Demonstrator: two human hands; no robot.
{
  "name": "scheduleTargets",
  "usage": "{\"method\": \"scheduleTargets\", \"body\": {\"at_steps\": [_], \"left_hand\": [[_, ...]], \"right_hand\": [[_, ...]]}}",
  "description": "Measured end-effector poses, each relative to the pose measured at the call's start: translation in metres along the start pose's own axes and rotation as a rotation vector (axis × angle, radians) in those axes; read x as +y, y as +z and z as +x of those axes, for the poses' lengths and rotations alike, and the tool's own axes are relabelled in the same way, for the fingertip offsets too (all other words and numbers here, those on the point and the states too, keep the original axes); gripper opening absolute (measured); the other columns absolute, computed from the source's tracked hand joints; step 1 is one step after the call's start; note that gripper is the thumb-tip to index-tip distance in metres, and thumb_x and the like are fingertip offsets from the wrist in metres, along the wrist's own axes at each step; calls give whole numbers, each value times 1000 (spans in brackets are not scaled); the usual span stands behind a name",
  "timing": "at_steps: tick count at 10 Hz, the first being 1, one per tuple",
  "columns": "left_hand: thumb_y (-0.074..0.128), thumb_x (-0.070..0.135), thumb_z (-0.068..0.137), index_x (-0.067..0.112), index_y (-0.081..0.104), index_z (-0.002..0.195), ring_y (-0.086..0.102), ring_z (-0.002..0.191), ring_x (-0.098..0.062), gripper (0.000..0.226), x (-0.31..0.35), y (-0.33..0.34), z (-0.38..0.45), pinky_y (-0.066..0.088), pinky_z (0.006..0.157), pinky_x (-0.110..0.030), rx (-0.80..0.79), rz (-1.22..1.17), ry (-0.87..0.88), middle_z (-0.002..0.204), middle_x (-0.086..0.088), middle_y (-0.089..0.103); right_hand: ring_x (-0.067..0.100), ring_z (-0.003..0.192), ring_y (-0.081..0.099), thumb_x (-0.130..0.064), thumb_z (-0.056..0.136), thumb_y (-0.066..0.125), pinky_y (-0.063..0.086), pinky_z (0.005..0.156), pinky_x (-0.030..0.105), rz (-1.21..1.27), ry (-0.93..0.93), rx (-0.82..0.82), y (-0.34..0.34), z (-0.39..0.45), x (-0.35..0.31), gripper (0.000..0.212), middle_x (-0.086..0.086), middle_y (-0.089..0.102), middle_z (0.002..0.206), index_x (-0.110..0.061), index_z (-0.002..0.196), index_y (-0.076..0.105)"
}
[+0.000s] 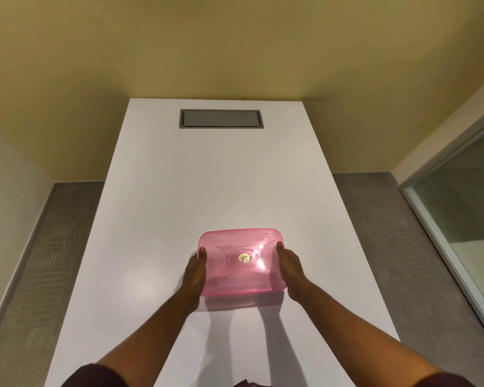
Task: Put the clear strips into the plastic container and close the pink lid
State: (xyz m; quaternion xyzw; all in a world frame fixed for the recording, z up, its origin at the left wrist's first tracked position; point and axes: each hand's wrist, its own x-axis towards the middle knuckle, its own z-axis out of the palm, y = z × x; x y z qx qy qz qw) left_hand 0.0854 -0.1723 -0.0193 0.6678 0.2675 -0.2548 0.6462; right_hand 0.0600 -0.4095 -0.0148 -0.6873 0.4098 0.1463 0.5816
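1. My left hand (194,270) and right hand (289,265) clamp the 2 short sides of the plastic container (242,298).
2. The pink lid (239,261) sits on top, over the white table (207,177).
3. Whether strips lie inside, I cannot tell through the pink.

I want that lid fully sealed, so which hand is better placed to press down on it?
Neither clearly: left hand and right hand grip opposite sides of the pink lid alike, thumbs on its edges. Press with both.
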Motion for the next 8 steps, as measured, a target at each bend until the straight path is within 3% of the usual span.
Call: {"method": "scheduleTargets", "body": {"at_steps": [2,3,4,6,7,8], "left_hand": [[32,46,106,17,37,152,44,139,-32,54,39,-2,44,35,117,-53,3,-20,22,154,-10,45],[31,44,106,17,34,153,41,141,-32,54,53,-1,62,34,118,-50,13,-6,25,155,-11,42],[30,44,106,15,37,151,44,139,-32,53,58,-1,74,36,117,-48,1,6,14,152,-11,45],[36,40,106,15,40,149,47,135,-33,50,66,-5,78,39,115,-47,-18,41,17,148,-12,50],[46,37,103,12,42,147,52,129,-34,50,68,-5,76,43,112,-47,-11,125,26,144,-14,54],[56,36,97,3,33,148,44,137,-37,65,73,-8,65,40,113,-46,136,329,21,150,-19,43]], "right_hand": [[34,116,60,-54,103,42,48,98,45,-22,-29,-6,23,40,-50,55,10,63,125,-11,134,58],[34,119,58,-53,103,43,47,96,43,-22,-16,-14,31,57,-63,56,13,61,134,-11,139,55],[35,123,57,-53,103,43,47,108,50,-27,4,-10,37,66,-65,58,13,61,136,-11,141,54],[34,119,59,-53,103,42,48,108,50,-71,-13,-2,41,68,-71,58,13,62,133,-11,140,54],[36,125,55,-55,101,43,45,109,46,-218,-34,50,45,68,-70,66,17,56,143,-7,147,44],[40,137,46,-54,98,53,40,113,47,-383,-104,136,41,57,-76,77,21,46,151,-2,151,33]]}}
